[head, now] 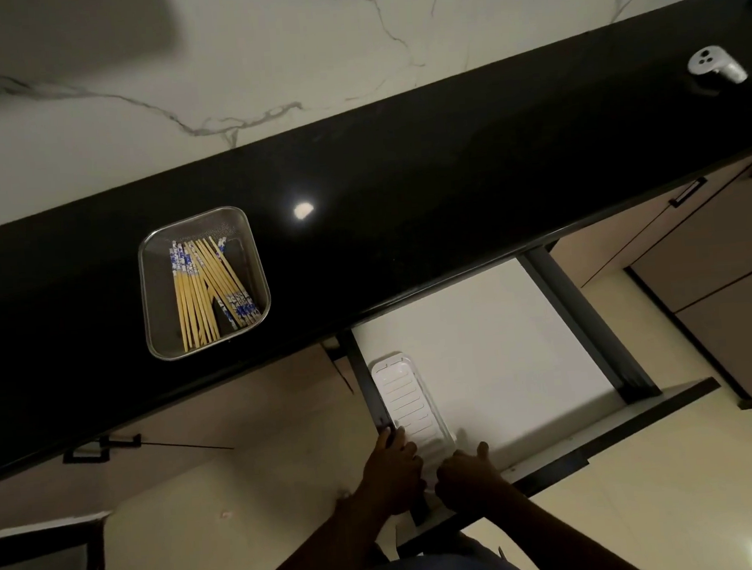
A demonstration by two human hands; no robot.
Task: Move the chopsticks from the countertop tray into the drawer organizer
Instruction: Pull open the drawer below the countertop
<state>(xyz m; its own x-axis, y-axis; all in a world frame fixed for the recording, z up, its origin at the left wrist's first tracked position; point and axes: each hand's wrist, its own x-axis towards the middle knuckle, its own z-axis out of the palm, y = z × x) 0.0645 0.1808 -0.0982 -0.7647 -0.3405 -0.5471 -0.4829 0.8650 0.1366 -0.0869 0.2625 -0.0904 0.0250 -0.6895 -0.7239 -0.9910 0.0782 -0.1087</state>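
Several yellow chopsticks with blue-and-white patterned ends (207, 285) lie in a metal mesh tray (153, 300) on the black countertop (403, 194). Below the counter a drawer (480, 344) stands pulled out, with a white bottom. A white ribbed organizer tray (406, 398) lies along the drawer's left side and holds no chopsticks. My left hand (394, 470) rests at the organizer's near left corner by the drawer's front. My right hand (465, 474) grips the organizer's near end, thumb raised. Whether the left hand holds the organizer or the drawer edge is unclear.
A white round fitting with holes (715, 66) sits on the counter at the far right. Closed cabinet fronts with dark handles (688, 191) flank the drawer. A marble wall (259, 48) rises behind the counter. The glossy floor lies below.
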